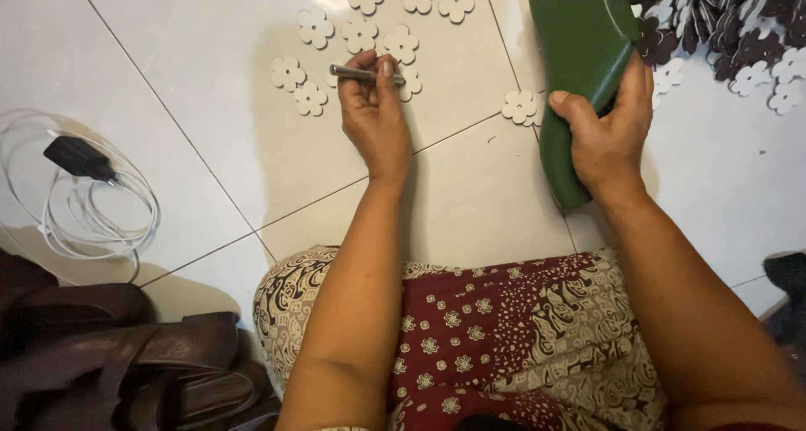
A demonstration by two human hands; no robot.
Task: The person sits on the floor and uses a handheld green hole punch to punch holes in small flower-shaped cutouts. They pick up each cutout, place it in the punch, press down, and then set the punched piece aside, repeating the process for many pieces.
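Head view: metal pen [363, 74] pinched in left hand [375, 116] fingertips, above white flower cutouts [310, 99]

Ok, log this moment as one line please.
left hand: holds metal pen over white flower cutouts | right hand: grips green sheet | floor: white tiles

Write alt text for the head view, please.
Seated on white floor tiles, a person's left hand pinches a thin silver metal tool over white flower-shaped cutouts, while the right hand grips a green foam shoe sole.
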